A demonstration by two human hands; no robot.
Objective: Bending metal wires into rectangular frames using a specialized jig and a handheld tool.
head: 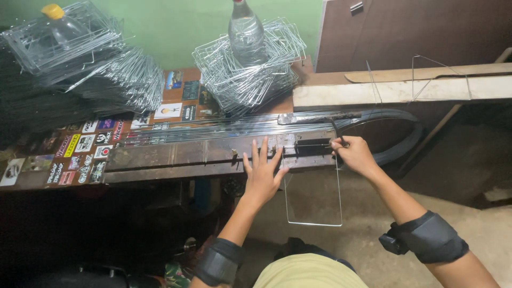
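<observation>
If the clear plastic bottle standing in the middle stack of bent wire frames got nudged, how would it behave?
The plastic bottle is tall and narrow, so probably tippy. It looks clear and perhaps empty, so likely light. The wire frames ringing its base might catch it; its round body would roll if it fell free.

On the desk [160, 154] a bending jig [298, 146] lies at the right end, with straight wires [213, 130] just behind it. Behind these stand two stacks of wire frames [250, 69], each with a bottle [246, 32] on it. A bent wire frame [313, 197] hangs down before the jig.
</observation>
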